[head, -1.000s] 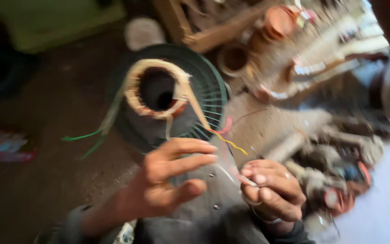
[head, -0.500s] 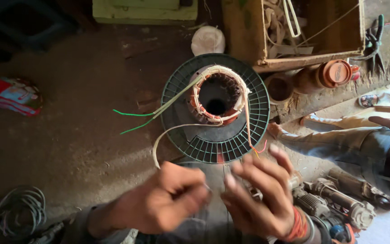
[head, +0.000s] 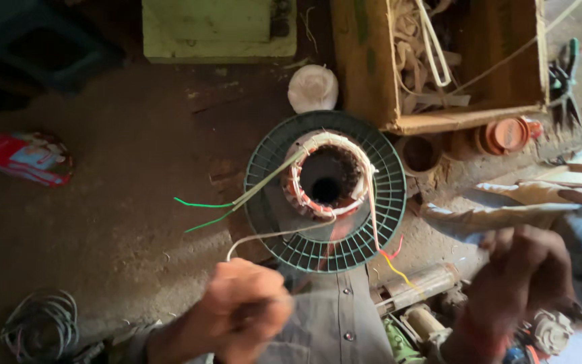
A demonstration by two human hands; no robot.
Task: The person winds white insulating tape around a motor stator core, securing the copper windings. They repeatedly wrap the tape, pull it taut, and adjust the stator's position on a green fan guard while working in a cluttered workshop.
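1. Grey wire coil (head: 38, 323) lies near-left on the dirt floor (head: 122, 222), and a red wrapper (head: 21, 156) sits further off at the left edge; between them is open ground, the best room for swinging slack.
2. Left hand (head: 247, 313) is clenched, blurred, apparently pinching a thin pale strand; I cannot tell exactly what it grips.
3. Motor stator (head: 325, 176) stands upright in the green fan guard (head: 271, 202), just beyond the hands, with green leads (head: 200, 204) trailing left.
4. I'd keep pulls gentle and in line so the stator stays seated.
5. Right hand (head: 527, 269) looks loosely curled; its grasp is unclear.
6. Wooden crate (head: 372, 61) and motor parts (head: 419, 317) crowd the right.
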